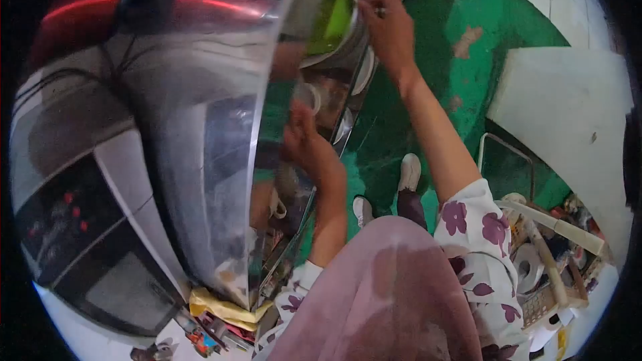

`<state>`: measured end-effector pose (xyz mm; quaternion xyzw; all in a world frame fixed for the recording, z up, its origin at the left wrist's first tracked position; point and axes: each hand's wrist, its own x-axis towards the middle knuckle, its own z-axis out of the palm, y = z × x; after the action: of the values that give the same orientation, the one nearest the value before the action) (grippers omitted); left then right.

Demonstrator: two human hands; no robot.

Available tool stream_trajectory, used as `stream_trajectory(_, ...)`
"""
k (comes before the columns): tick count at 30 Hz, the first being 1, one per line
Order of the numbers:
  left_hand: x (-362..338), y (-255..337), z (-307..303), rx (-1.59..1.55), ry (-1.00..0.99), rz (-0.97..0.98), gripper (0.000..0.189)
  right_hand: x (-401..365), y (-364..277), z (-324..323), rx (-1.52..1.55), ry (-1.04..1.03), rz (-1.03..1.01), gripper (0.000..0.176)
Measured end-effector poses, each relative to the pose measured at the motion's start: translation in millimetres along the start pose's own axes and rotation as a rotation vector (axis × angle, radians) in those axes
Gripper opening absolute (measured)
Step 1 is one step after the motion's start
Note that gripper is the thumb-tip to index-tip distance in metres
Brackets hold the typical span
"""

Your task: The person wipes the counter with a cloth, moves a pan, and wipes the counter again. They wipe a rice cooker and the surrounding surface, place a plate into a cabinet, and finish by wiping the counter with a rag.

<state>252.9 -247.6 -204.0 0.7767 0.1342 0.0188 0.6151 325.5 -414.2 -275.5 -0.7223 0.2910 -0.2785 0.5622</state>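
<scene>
At the top centre, my right hand (389, 32) is at the rim of a round metal pot (355, 24), fingers bent and pressed to its edge. Something bright green (338, 20) shows inside the pot, or as a reflection in it. Lower down, my left hand (311, 139) reaches into the open side of a shiny metal counter (221, 127). Its fingertips are near a small white round container (309, 96); blur and shade hide whether they touch it. Other round dishes (363, 70) stand along the shelf edge.
Green floor (435, 107) runs beside the counter, with my shoes (410, 172) on it. A white panel (562, 93) stands at the right. Below it, a basket (548, 294) holds a paper roll (529, 267) and clutter. A yellow cloth (224, 307) lies at the counter's near end.
</scene>
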Motion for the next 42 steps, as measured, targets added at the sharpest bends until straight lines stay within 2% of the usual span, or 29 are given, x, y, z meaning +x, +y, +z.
stream_trajectory(2,-39.0,-5.2,-13.3,-0.05,0.0,-0.041,0.039,-19.0,-12.4,-23.7,0.101,0.007,0.13,0.028)
stream_trajectory(4,-83.2,-24.4,-38.0,-0.026,-0.065,-0.139,0.04,-50.4,-2.3,-47.4,-0.032,0.005,0.12,0.028)
stream_trajectory(5,-109.4,-28.2,-50.9,0.042,-0.113,-0.216,0.044,-69.3,1.9,-58.3,-0.054,0.023,0.229,0.027)
stream_trajectory(7,-163.6,-31.3,-75.1,0.064,-0.247,-0.198,0.04,-117.6,-21.5,-90.9,0.052,-0.048,0.455,0.024)
stream_trajectory(9,-208.0,28.5,-92.4,-0.203,-0.406,-0.416,0.032,-172.6,-10.2,-118.8,0.145,-0.069,0.515,0.023)
stream_trajectory(10,-218.7,42.6,-109.5,-0.215,-0.473,-0.424,0.032,-198.7,-20.9,-135.5,0.098,-0.137,0.517,0.024)
stream_trajectory(12,-244.7,60.9,-146.9,-0.182,-0.601,-0.398,0.031,-250.0,-36.1,-159.7,0.046,-0.201,0.563,0.024)
stream_trajectory(14,-264.5,64.5,-195.4,-0.11,-0.711,-0.347,0.03,-298.7,-31.1,-186.6,0.083,-0.322,0.521,0.022)
stream_trajectory(16,-280.7,59.3,-248.3,-0.013,-0.764,-0.291,0.03,-336.6,-42.0,-201.1,0.111,-0.345,0.58,0.021)
stream_trajectory(19,-306.6,49.0,-323.5,0.095,-0.767,-0.226,0.029,-379.0,-47.9,-211.2,0.164,-0.425,0.556,0.02)
stream_trajectory(22,-330.4,42.8,-389.9,0.14,-0.738,-0.162,0.029,-405.2,-127.3,-186.8,0.012,-0.503,0.394,0.02)
stream_trajectory(23,-338.0,41.9,-409.3,0.146,-0.715,-0.144,0.029,-415.3,-152.0,-175.4,0.006,-0.531,0.365,0.02)
stream_trajectory(25,-353.3,43.6,-445.3,0.128,-0.663,-0.103,0.029,-436.9,-202.4,-152.0,0.033,-0.495,0.164,0.021)
stream_trajectory(26,-359.0,45.2,-462.7,0.114,-0.635,-0.082,0.029,-449.1,-231.2,-139.7,0.022,-0.53,0.142,0.021)
stream_trajectory(28,-369.6,53.5,-499.1,0.071,-0.56,-0.075,0.029,-479.7,-296.6,-113.0,-0.035,-0.504,-0.034,0.02)
stream_trajectory(29,-371.1,59.7,-524.7,0.053,-0.465,-0.167,0.029,-499.0,-326.0,-102.6,-0.041,-0.524,-0.054,0.02)
stream_trajectory(32,-374.9,65.6,-593.2,-0.005,-0.249,-0.379,0.028,-560.0,-399.8,-74.0,0.054,-0.766,-0.259,0.018)
stream_trajectory(34,-387.0,39.8,-621.2,-0.143,-0.028,-0.322,0.026,-601.4,-434.7,-54.6,0.036,-1.001,-0.376,0.018)
stream_trajectory(35,-387.4,28.9,-631.7,-0.156,-0.012,-0.313,0.026,-620.6,-449.3,-44.2,-0.016,-1.133,-0.443,0.018)
stream_trajectory(37,-383.8,16.1,-652.3,-0.283,0.268,-0.226,0.02,-663.2,-470.7,-9.7,-0.102,-1.355,-0.65,0.017)
stream_trajectory(38,-379.6,17.0,-662.4,-0.286,0.381,-0.217,0.018,-684.0,-469.0,9.6,-0.074,-1.442,-0.672,0.017)
stream_trajectory(41,-364.8,23.4,-699.0,-0.298,0.678,-0.243,0.015,-743.0,-441.1,72.6,-0.039,-1.709,-0.749,0.024)
stream_trajectory(42,-361.4,36.7,-708.6,-0.355,0.797,-0.264,0.015,-763.9,-418.1,94.1,-0.048,-1.712,-0.893,0.028)
